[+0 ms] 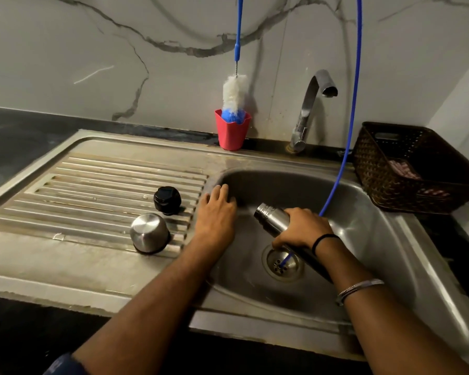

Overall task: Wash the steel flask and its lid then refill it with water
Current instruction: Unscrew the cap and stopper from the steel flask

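Right hand (301, 228) is gripping the flask (272, 219) tilted over the sink (377, 239), left hand (217, 212) is resting flat, fingers released, on the sink edge, lid (167, 200) and cup (149, 233) sitting on the drainboard (92, 185).

A red cup (232, 133) stands at the counter's back edge, holding a white and blue brush (234, 100). A brown basket (406, 169) sits at the right back corner. A blue hose (352, 115) hangs down toward the sink's drain (283, 263).
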Demonstrator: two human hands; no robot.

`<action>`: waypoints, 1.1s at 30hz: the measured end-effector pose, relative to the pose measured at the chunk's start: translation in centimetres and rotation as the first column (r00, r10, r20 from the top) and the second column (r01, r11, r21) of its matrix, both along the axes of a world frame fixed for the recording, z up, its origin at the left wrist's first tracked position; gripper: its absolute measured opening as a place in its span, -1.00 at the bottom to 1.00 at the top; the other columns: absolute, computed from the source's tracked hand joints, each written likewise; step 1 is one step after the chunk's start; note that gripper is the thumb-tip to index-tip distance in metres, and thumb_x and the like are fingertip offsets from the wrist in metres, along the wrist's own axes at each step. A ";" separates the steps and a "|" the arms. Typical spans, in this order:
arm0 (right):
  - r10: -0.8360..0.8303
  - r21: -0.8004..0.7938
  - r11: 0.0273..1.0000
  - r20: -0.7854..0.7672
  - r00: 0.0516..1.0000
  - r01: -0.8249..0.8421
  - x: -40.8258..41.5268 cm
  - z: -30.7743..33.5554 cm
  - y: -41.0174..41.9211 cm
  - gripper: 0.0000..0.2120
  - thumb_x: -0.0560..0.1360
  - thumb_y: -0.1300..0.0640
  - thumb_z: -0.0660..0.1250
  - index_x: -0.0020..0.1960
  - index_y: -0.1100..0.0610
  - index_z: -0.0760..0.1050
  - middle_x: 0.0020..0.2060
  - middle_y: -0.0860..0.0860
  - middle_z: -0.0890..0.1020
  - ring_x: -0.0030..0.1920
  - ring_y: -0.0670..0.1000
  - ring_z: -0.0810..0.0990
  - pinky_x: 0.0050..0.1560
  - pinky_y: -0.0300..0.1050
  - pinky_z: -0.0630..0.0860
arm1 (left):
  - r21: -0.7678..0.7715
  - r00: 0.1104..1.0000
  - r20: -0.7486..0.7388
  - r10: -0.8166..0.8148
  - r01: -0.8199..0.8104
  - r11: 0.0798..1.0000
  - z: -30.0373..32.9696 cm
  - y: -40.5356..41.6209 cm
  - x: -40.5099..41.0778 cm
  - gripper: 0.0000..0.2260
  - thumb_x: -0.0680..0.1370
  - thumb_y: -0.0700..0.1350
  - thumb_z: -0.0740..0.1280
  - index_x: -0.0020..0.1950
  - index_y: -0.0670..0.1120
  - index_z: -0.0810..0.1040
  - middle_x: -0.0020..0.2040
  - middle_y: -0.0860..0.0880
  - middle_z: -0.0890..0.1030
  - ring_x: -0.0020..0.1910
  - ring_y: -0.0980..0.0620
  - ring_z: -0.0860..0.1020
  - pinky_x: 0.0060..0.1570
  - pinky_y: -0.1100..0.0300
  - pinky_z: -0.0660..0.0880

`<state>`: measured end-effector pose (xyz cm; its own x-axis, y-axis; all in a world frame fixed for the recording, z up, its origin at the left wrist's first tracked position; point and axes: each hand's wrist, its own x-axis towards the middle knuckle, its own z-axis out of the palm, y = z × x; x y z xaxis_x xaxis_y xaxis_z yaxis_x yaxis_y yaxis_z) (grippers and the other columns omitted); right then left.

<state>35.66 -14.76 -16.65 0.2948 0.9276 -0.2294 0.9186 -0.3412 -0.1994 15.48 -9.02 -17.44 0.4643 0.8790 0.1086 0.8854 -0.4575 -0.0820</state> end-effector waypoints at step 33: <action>-0.002 -0.106 0.994 0.098 0.995 0.012 -1.3 -1.1 -0.1 0.25 0.12 -0.37 0.58 0.53 0.05 -0.04 0.25 0.10 0.56 0.21 0.18 0.58 0.18 0.06 0.49 | -0.089 0.999 0.026 0.040 -0.037 0.995 -0.6 0.2 -0.4 -0.25 0.61 -0.03 0.30 0.67 -0.17 -0.05 0.68 -0.13 -0.03 0.66 -0.10 -0.10 0.60 -0.02 -0.14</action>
